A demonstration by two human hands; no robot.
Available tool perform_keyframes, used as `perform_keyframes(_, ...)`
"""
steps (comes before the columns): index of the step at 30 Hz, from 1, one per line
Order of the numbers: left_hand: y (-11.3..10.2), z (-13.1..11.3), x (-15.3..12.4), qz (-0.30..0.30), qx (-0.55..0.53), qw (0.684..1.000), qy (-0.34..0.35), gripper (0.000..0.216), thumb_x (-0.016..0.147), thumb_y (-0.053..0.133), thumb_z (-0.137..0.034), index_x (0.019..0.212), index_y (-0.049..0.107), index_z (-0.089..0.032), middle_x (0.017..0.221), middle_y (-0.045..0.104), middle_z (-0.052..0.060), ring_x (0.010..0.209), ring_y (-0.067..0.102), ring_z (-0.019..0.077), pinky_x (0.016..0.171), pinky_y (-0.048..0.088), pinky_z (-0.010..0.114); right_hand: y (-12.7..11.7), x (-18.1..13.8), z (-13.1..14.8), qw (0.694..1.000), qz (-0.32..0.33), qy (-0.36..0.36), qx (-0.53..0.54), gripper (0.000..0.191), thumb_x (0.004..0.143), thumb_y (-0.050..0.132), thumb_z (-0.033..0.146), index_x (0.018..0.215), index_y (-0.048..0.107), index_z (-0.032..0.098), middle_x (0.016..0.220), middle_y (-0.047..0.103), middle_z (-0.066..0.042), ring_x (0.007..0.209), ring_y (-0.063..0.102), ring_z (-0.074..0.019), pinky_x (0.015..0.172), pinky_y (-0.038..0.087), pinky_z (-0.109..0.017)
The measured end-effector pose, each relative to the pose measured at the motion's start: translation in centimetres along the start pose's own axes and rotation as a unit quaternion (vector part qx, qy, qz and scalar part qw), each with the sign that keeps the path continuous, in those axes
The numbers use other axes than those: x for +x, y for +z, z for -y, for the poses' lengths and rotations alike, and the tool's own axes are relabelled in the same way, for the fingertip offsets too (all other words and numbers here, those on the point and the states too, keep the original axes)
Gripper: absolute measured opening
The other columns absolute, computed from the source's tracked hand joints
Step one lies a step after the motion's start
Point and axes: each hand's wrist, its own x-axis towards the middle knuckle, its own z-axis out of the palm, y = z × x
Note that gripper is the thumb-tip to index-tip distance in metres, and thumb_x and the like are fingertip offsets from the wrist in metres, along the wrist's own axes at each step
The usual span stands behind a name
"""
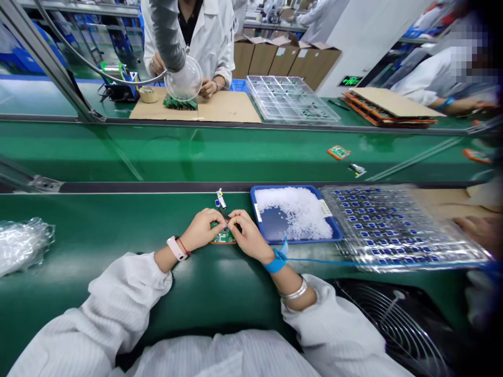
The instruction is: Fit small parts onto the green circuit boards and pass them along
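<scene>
On the green bench in front of me lies a small green circuit board with an orange edge. My left hand is closed at its upper left, with the fingertips on the board. From the other side my right hand pinches over the board's upper right; whatever is between those fingertips is too small to make out. Just beyond the fingers sits a small white part with a blue square, and the fingers partly hide what joins it to the board.
Right of my hands stands a blue tray of small white pieces. Beside it are clear plastic trays holding blue parts. A blue wrist cord runs rightward. Plastic bags lie at left. A green conveyor separates me from a co-worker.
</scene>
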Motion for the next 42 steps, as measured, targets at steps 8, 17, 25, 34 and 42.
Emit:
perform_keyframes(8,0.0,-0.2,0.5,0.009,0.034,0.999,-0.022,0.014,0.081,0.055,-0.019,0.072,0.064,-0.017,0.082,0.068,0.003,0.081,0.061,0.0179,0.078,0.045,0.031,0.1,0.4,-0.4,1.000,0.000,0.008,-0.015,0.013,0.085,0.043,0.018,0.072,0.047,0.020,0.090,0.048,-0.007,0.090,0.049,-0.0186,0.083,0.043,-0.036)
perform_keyframes(17,-0.3,0.1,-0.5,-0.009,0.053,0.998,0.012,0.013,0.082,0.057,-0.029,0.088,0.061,-0.018,0.093,0.064,0.006,0.089,0.058,0.0192,0.082,0.044,0.032,-1.8,0.3,1.5,0.998,-0.047,0.004,-0.031,0.015,0.084,0.046,0.020,0.070,0.052,0.019,0.089,0.052,-0.007,0.089,0.053,-0.0184,0.080,0.043,-0.033)
perform_keyframes(25,-0.3,0.8,-1.8,0.054,0.151,0.986,0.050,0.071,0.066,0.072,-0.055,0.123,0.045,-0.022,0.122,0.055,0.010,0.112,0.048,0.0283,0.094,0.036,0.042,-11.6,-0.8,-4.2,0.961,-0.162,0.118,-0.190,0.013,0.075,0.053,0.019,0.062,0.054,0.018,0.071,0.056,-0.006,0.079,0.052,-0.0212,0.075,0.041,-0.034)
perform_keyframes(34,-0.3,0.5,-1.7,0.046,0.173,0.983,0.039,0.069,0.067,0.072,-0.053,0.122,0.046,-0.022,0.121,0.056,0.009,0.111,0.048,0.0277,0.091,0.037,0.041,-11.1,-1.0,-7.3,0.952,-0.135,0.134,-0.242,0.013,0.074,0.054,0.017,0.063,0.061,0.016,0.072,0.055,-0.007,0.078,0.051,-0.0212,0.076,0.040,-0.035)
perform_keyframes(42,-0.5,0.2,-1.0,0.010,0.106,0.993,0.048,0.050,0.072,0.070,-0.049,0.112,0.058,-0.022,0.115,0.061,0.007,0.106,0.053,0.0255,0.090,0.038,0.040,-9.1,-0.6,-4.2,0.962,-0.158,0.056,-0.213,0.015,0.079,0.049,0.016,0.065,0.053,0.018,0.080,0.052,-0.008,0.084,0.050,-0.0227,0.081,0.039,-0.040)
